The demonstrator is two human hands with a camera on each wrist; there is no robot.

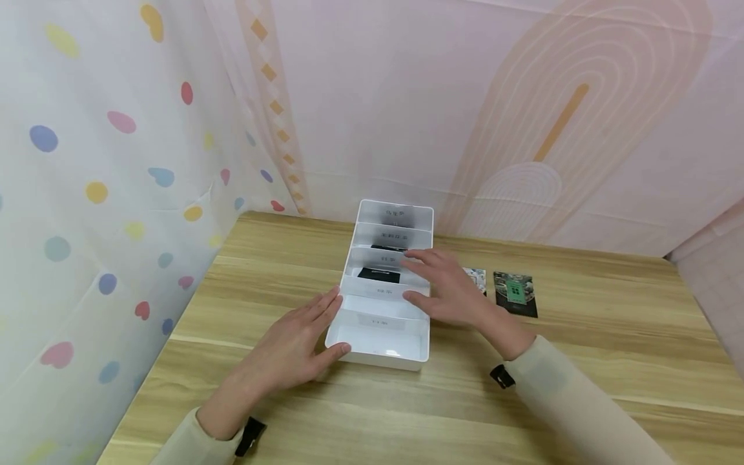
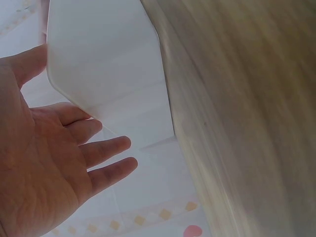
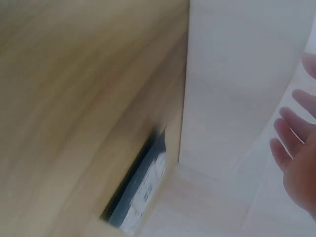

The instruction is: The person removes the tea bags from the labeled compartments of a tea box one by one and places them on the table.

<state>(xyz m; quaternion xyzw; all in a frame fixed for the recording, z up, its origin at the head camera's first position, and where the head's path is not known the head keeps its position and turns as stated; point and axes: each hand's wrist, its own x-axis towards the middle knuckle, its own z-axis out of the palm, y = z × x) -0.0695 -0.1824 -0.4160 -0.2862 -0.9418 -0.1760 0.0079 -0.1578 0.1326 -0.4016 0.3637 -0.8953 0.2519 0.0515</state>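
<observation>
In the head view, the white divided box is standing on the wooden table, its compartments running in a row away from the person. The left hand is resting along the box's left side, its fingers extending to the rim and its thumb lying over the near left corner, spread apart from them. The right hand is hovering over the box's right edge with thumb and fingers apart and loosely bent; whether a fingertip is touching the box, I cannot tell. A black packet is lying in the box's middle compartment, and a dark item, mostly hidden, is showing in the next one beyond. To the right of the box, a white patterned packet is peeking out from behind the right hand, and a dark packet with a green label is lying farther out. In the left wrist view, the left hand is opening its palm beside the box, fingertips meeting the rim. In the right wrist view, the right hand's relaxed fingers are showing near the box's upper edge, while the patterned packet is lying beside the box.
</observation>
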